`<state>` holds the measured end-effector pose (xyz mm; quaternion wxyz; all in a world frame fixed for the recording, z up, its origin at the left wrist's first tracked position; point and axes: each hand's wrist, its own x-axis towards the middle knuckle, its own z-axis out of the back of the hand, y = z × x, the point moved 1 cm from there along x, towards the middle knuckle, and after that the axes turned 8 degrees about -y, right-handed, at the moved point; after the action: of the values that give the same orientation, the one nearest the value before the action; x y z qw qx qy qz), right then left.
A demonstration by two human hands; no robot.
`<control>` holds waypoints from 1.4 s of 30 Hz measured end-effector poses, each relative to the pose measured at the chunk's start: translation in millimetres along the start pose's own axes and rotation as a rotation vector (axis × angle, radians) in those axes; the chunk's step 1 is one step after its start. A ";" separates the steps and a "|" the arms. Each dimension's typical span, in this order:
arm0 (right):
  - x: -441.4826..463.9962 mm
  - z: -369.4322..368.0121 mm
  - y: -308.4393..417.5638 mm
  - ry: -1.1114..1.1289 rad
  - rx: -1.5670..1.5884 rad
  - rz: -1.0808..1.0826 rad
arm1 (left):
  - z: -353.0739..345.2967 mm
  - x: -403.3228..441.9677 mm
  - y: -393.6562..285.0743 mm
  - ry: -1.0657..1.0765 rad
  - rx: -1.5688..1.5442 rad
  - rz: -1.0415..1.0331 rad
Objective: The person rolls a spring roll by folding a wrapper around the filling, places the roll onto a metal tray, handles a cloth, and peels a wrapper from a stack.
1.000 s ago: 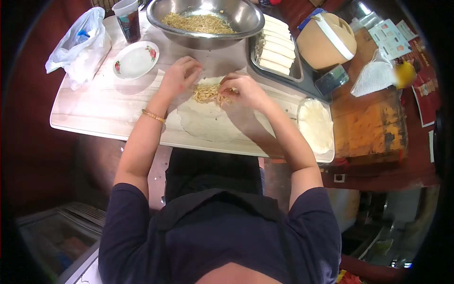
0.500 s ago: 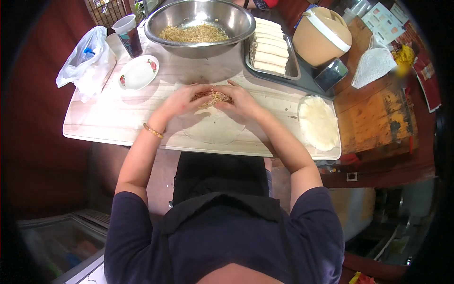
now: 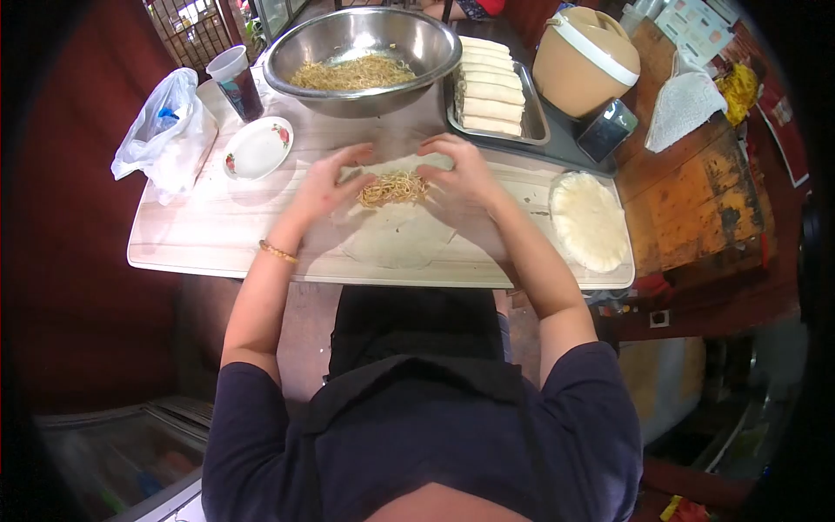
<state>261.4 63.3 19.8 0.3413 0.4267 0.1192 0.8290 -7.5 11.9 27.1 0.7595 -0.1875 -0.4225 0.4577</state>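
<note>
Hands [image 3: 327, 184] loosely spread, shreds [image 3: 391, 188] btwn, bowl [image 3: 361, 103] beyond, plate [image 3: 258, 150] L, tray [image 3: 537, 113] w/ rolls [image 3: 491, 89] R

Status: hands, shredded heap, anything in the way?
Left hand and right hand open, curved either side of shredded heap. Heap sits uncovered on thin pale sheet. Steel bowl beyond, looks out of the way.

Pale table [image 3: 196, 248]: steel bowl [image 3: 361, 105], flowered plate [image 3: 257, 150], cup [image 3: 237, 84], flat thin sheet [image 3: 391, 243].

- Left hand [image 3: 329, 184]: half-curled, palm turned inward.
- Right hand [image 3: 465, 174]: likewise half-curled, facing the left, apart.
- Left forearm [image 3: 263, 291], right forearm [image 3: 541, 270]: reaching forward, converging.
</note>
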 end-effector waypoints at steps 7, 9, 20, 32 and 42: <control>6.5 21.2 -24.6 -0.009 0.053 -0.380 | 24.6 -10.9 56.7 -0.189 0.164 0.207; 9.9 18.1 -28.5 0.061 0.061 -0.381 | 20.0 -12.5 59.2 -0.188 0.154 0.199; -0.1 2.0 -29.1 0.423 -0.170 -0.257 | 10.6 -3.9 47.7 -0.322 0.287 -0.059; 7.1 8.2 -32.3 0.164 -0.279 -0.394 | 17.2 -26.0 75.4 -0.318 0.338 0.344; 6.8 -21.5 -40.7 0.112 -0.406 -0.607 | -5.1 -4.6 96.0 -0.211 0.432 0.471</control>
<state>260.6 99.9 -8.9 0.6422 0.2496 0.0919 0.7189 -55.9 57.6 -42.5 0.6074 -0.0661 -0.3371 0.7163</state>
